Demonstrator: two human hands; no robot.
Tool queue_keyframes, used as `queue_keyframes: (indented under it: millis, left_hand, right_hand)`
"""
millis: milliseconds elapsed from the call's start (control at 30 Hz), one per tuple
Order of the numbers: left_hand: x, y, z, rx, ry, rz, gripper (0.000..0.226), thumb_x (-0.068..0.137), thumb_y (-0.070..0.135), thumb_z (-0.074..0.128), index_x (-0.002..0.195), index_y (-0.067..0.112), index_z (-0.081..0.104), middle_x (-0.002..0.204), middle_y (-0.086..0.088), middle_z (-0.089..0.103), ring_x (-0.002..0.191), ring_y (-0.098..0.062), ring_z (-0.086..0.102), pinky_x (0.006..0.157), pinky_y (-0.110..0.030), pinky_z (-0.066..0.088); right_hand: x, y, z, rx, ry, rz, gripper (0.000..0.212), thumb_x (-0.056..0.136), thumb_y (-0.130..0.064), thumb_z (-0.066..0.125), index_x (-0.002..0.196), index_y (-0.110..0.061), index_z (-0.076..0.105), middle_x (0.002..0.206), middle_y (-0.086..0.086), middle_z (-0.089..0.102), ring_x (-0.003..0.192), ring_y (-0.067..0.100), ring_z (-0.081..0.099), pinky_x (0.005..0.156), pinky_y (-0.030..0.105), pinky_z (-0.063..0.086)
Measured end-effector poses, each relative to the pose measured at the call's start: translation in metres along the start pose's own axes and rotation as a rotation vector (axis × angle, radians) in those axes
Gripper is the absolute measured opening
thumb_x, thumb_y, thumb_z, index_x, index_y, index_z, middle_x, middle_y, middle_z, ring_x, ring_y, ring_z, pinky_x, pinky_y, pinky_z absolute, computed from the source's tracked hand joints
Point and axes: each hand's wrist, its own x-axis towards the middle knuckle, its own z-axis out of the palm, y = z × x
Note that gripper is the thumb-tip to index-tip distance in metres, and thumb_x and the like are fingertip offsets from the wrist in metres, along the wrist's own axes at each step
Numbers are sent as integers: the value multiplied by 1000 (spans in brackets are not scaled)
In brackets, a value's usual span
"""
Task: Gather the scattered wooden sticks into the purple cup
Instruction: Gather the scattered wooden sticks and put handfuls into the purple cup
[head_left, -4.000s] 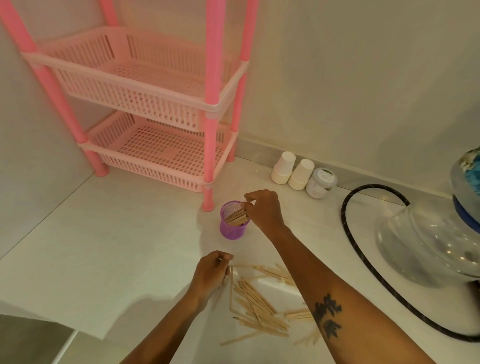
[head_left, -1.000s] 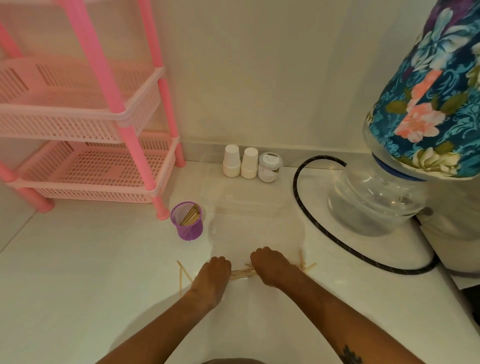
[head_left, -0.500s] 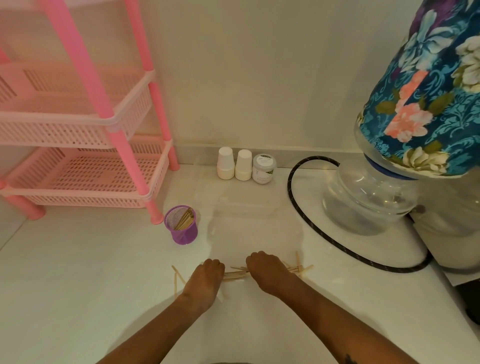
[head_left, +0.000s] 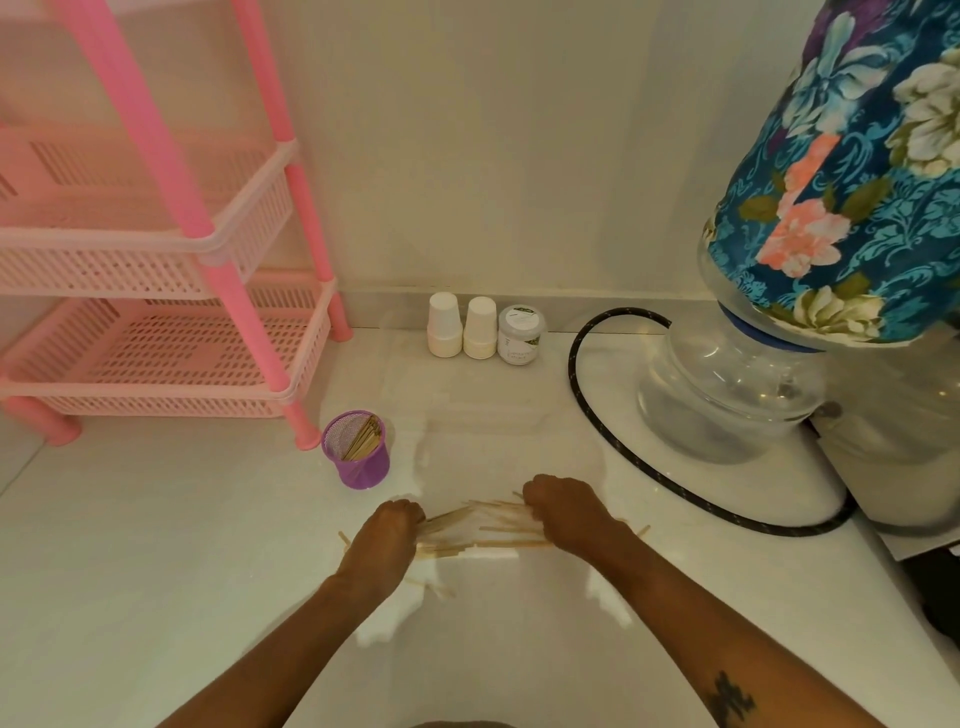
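A: Where are the wooden sticks?

B: On the bench, bunched between left hand and right hand, each grip clenched on them; purple mesh cup far-left.

A: Risk?

B: Loose ends may be dropped if lifted unevenly.

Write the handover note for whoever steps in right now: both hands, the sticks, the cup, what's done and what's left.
Left hand and right hand: each grips one end of a bundle of wooden sticks lying on the white counter.
Purple cup: upright near the pink rack's foot, beyond the left hand.
Done: some sticks already stand in the cup.
Left: lift this bundle into the cup, then collect the few loose sticks by the left wrist.
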Motion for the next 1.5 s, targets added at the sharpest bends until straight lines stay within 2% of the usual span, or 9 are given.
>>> queue_keyframes:
  millis: [133,267,367,467,567,667,1100,1367,1500]
  left_hand:
    - [9,6,-8,-177,100,-82,9,94,0,66,89,3,73,81,-9,69,73,-23,62,69,-38,51]
    - [22,19,-17,-443,172,-223,13,91,7,75,80,10,70,63,6,59,57,-9,49,51,-14,35]
    - [30,30,-22,-750,201,-360,11,92,8,75,85,16,73,74,5,69,67,-9,60,54,-8,43]
    - [36,39,-24,-1037,195,-471,10,94,10,75,91,19,75,88,0,76,78,-14,69,67,-20,58]
    - [40,48,-26,-1203,179,-506,7,93,7,75,100,7,78,95,-11,80,84,-23,73,83,-40,64]
    - [43,56,-26,-1311,187,-503,6,93,5,76,96,3,80,90,-15,81,77,-25,77,70,-35,65]
    - [45,59,-17,-1237,209,-455,11,88,1,79,93,10,83,76,-5,81,68,-22,80,57,-22,61]
    - [44,61,-16,-1150,248,-371,16,91,3,76,104,11,83,85,-2,83,77,-22,80,73,-37,67]
    - [43,60,-17,-1056,262,-267,23,92,4,75,96,26,84,82,1,82,78,-22,80,73,-38,66]
  right_hand:
    - [8,3,-11,174,34,92,17,91,-2,63,100,-16,67,101,0,69,87,22,68,66,29,47]
    - [18,-2,-21,411,118,226,9,97,-15,67,91,-21,69,84,-10,72,75,12,70,69,34,62]
    - [25,-7,-29,580,171,248,9,97,-16,68,89,-20,71,82,-9,74,74,9,73,71,34,63]
    - [30,-17,-37,819,220,259,9,95,-18,73,87,-15,71,85,-2,76,71,11,77,69,31,63]
    - [32,-30,-41,1081,248,290,9,91,-6,76,86,-12,72,89,6,75,71,16,79,65,25,61]
    - [34,-43,-39,1235,224,328,5,90,-5,78,93,-7,75,88,7,77,76,18,78,71,37,66]
    - [37,-58,-27,1444,167,384,14,86,-3,81,98,0,75,94,16,80,87,30,80,81,50,66]
    - [39,-61,-30,1553,105,478,11,90,-5,77,101,-5,75,98,12,81,85,25,81,69,36,66]
    - [37,-61,-32,1615,53,484,13,94,-6,75,106,-6,75,100,11,81,86,23,81,65,31,64]
